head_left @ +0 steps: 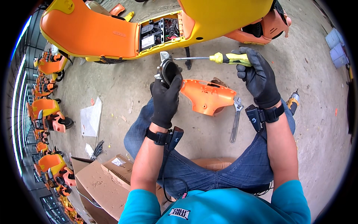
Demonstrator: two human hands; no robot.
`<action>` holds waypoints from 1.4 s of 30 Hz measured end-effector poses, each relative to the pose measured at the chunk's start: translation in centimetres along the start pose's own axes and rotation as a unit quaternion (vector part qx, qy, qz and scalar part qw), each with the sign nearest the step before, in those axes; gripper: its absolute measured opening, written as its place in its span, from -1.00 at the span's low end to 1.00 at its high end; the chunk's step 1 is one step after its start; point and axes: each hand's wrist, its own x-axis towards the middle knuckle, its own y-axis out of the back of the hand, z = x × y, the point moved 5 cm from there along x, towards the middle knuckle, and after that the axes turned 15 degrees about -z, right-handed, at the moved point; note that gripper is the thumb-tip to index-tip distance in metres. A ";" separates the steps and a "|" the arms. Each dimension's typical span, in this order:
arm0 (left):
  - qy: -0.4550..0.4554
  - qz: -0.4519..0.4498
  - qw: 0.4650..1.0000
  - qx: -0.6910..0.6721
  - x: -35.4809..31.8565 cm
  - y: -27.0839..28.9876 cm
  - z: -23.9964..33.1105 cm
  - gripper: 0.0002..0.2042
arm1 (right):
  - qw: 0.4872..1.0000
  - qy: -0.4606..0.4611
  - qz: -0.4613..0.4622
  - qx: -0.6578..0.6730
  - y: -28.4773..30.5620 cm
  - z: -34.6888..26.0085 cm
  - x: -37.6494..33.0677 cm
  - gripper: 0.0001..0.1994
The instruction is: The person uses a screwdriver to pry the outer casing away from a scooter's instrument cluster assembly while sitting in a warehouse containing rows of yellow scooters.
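My left hand [166,99], in a black glove, is closed around a round black part [169,70] with a silvery metal rim and bracket; its exact kind is unclear. My gloved right hand [260,76] grips a screwdriver [227,58] by its yellow-green handle. The metal shaft points left, and its tip is at or just beside the bracket of the round part; I cannot tell if they touch. Below, between my knees, an orange plastic panel [207,98] lies on the floor. An adjustable wrench [236,119] rests at the panel's right side.
Ahead stands a yellow and orange scooter [93,33] with wiring exposed in an open compartment [160,31]. A power drill [293,101] is by my right knee. Cardboard boxes [104,184] stand at lower left, a white sheet [90,117] lies left, and several scooters [48,112] line the far left.
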 end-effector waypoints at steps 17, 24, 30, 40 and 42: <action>0.041 -0.031 0.998 0.039 -0.1 0.5 -0.7 -0.66 | 1.000 0.013 -0.022 -0.012 -0.7 -0.4 0.0 -0.68; 0.062 -0.024 0.998 0.024 -0.2 1.1 -1.4 -0.67 | 0.998 0.002 -0.065 -0.021 -1.8 -0.9 0.3 -0.68; 0.040 -0.023 0.997 0.063 -0.1 0.4 0.0 -0.64 | 0.998 -0.053 -0.014 -0.028 -1.0 -0.6 -0.5 -0.68; -0.024 0.030 0.990 0.137 -0.2 1.1 -0.2 -0.76 | 0.980 -0.133 -0.020 -0.143 -2.1 -1.4 -0.8 -0.67; -0.001 0.020 0.989 0.148 -0.2 1.0 -0.3 -0.74 | 0.982 -0.120 -0.039 -0.143 -1.1 -1.4 -0.6 -0.68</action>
